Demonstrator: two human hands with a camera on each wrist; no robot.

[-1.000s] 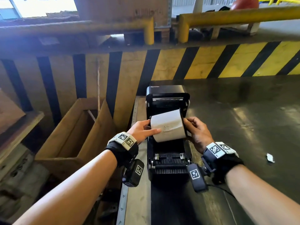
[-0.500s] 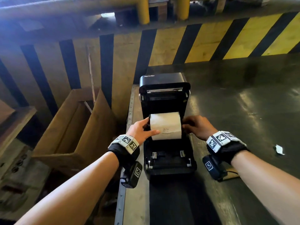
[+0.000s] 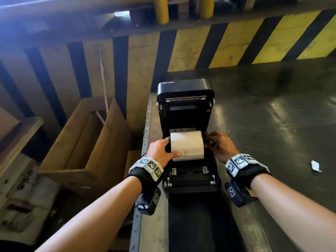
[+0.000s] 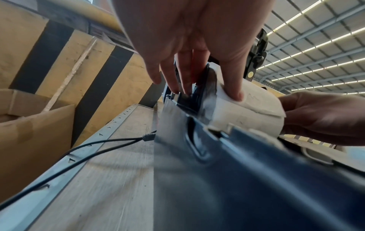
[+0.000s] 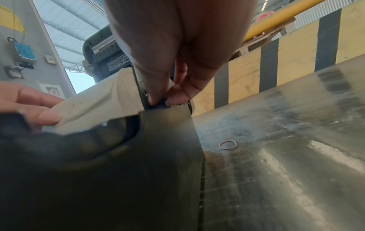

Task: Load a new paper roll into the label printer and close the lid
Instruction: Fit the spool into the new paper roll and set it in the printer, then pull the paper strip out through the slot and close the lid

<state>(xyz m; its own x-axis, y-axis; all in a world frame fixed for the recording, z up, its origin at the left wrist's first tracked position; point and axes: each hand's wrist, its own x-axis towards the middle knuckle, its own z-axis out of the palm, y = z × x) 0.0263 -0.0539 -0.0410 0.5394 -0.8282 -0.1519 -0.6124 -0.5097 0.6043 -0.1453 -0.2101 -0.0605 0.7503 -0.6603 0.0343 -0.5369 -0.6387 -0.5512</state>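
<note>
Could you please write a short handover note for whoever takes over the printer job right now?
Left hand: thumb on the paper roll, fingers at its left end.
Right hand: fingertips pinch a black part, seemingly the holder, at the roll's right end.
The roll sits low in the bay of the label printer; the lid stands open.
Done: roll lowered in.
Left: seat it, feed paper forward, close the lid.

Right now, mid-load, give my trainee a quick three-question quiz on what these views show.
1. True or false: the printer lid is shut.
2. Where is the paper roll? A) in the cardboard box B) at the printer's open bay, between both hands C) on the floor
3. Which hand has its thumb lying on the roll's paper face?

Key: 1 false, it stands open. 2 B. 3 the left hand; the right hand pinches a black part at the roll's end.
</note>
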